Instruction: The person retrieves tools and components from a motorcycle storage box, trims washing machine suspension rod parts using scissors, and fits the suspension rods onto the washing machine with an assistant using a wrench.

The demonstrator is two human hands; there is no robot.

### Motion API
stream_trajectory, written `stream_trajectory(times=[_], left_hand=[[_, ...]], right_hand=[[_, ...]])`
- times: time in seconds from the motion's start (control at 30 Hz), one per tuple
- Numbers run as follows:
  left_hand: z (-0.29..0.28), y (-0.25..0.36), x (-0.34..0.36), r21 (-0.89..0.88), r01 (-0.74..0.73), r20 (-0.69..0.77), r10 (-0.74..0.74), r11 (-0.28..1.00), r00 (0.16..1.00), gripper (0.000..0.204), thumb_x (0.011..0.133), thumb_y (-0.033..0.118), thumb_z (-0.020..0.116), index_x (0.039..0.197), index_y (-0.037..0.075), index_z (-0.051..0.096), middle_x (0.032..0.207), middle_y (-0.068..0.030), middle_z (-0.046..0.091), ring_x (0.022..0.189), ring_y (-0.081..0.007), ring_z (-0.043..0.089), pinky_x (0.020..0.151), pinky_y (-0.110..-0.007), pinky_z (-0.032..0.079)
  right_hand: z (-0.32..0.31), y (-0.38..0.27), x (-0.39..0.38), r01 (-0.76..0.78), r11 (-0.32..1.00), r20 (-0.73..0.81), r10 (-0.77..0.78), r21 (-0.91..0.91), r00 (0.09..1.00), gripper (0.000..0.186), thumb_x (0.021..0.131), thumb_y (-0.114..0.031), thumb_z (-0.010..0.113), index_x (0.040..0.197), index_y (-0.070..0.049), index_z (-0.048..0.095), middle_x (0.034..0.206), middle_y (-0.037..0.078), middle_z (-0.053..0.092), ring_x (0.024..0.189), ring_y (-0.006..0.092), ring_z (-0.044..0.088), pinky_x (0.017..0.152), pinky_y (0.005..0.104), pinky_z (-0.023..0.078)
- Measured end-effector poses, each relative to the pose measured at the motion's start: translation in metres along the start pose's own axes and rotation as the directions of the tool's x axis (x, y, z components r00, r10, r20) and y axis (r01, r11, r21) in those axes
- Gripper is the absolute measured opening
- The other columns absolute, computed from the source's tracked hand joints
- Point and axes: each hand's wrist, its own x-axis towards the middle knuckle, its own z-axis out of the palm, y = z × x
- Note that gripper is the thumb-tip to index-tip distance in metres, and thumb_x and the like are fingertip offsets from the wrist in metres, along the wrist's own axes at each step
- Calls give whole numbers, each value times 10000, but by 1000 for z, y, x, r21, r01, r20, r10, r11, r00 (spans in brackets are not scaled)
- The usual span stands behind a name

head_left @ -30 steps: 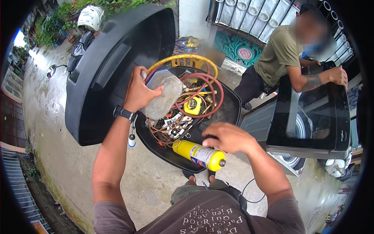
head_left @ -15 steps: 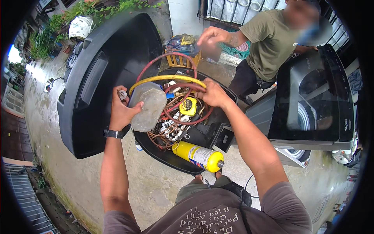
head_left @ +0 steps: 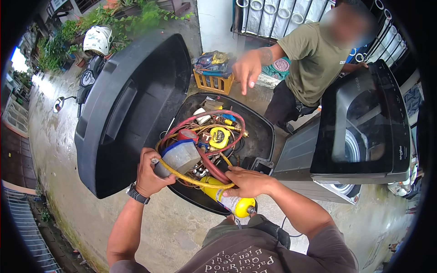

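A black top-opening box (head_left: 261,129) stands open before me, crowded with tools and fittings. At its left side my left hand (head_left: 152,175) is closed on a cloudy plastic container (head_left: 182,157) with a blue edge, thumb on the near side. A yellow hose (head_left: 184,177) loops across the container's front, close by that thumb. My right hand (head_left: 248,184) grips the hoses near the box's front, around the yellow one and a red hose (head_left: 213,167); its fingertips are partly hidden. Among the tools sits a yellow tape measure (head_left: 219,137). A yellow gas cylinder (head_left: 239,205) lies under my right hand.
The raised black lid (head_left: 107,136) stands at the left. To the right is a washing machine (head_left: 296,159) with a dark lid. A person (head_left: 307,50) stands at the far right, one hand (head_left: 248,68) above the box. A yellow crate (head_left: 214,82) sits behind.
Both hands have come nearer to me, bringing the container and hoses. The yellow hose now crosses the container's near side. The other person's hand has lowered and points downward.
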Motion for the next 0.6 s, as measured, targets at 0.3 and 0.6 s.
stream_trajectory(times=[0.3,0.6], left_hand=[[13,13,-28,153,-165,97,151,974,984,699,585,264,953,1128,118,537,1082,-100,567,872,-300,664,661,-427,548],[16,27,-32,183,-195,120,175,964,977,606,600,268,939,1076,113,596,1026,-73,574,809,-264,670,609,-384,556]], right_hand=[[-38,-8,-44,50,997,115,-44,-51,992,641,1007,-354,592,1479,49,436,1450,283,545,1456,397,419,1193,449,365],[-154,-60,108,278,946,-506,-324,-167,799,241,948,-185,563,1038,-7,697,1019,221,717,990,431,674,851,512,520]])
